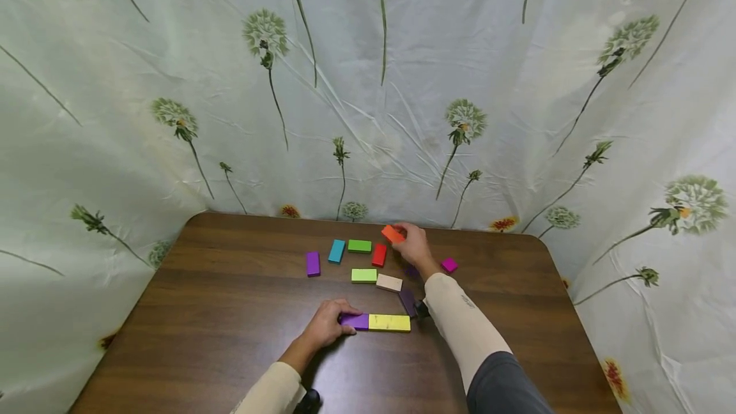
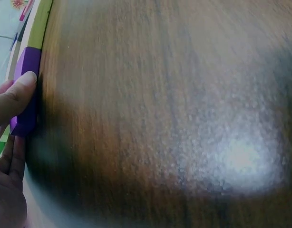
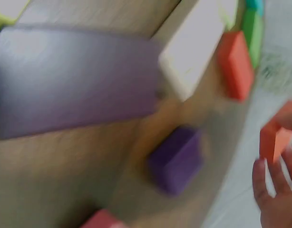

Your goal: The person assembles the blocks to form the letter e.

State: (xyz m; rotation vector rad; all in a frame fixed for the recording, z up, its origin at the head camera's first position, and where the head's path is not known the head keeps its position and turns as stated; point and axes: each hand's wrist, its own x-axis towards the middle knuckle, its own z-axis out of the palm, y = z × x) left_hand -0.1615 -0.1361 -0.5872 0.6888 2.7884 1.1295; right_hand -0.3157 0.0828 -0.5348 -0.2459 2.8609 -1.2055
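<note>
At the table's near middle my left hand (image 1: pixel 328 322) pinches a purple block (image 1: pixel 354 321) between thumb and fingers. That block lies end to end with a yellow block (image 1: pixel 389 323); the left wrist view shows my thumb on the side of the purple block (image 2: pixel 26 95). Toward the back, my right hand (image 1: pixel 412 245) holds an orange block (image 1: pixel 393 234) tilted above the table. The right wrist view has the orange block (image 3: pixel 274 135) between thumb and fingertips. Just left of this hand lies a red block (image 1: pixel 379 255).
Around the hands lie a green block (image 1: pixel 360 246), a blue block (image 1: pixel 337 251), another purple block (image 1: pixel 313 264), a light green block (image 1: pixel 363 276), a beige block (image 1: pixel 389 282), a dark purple block (image 1: pixel 407 303) and a magenta block (image 1: pixel 449 265). A flowered curtain (image 1: pixel 368 114) hangs behind the table.
</note>
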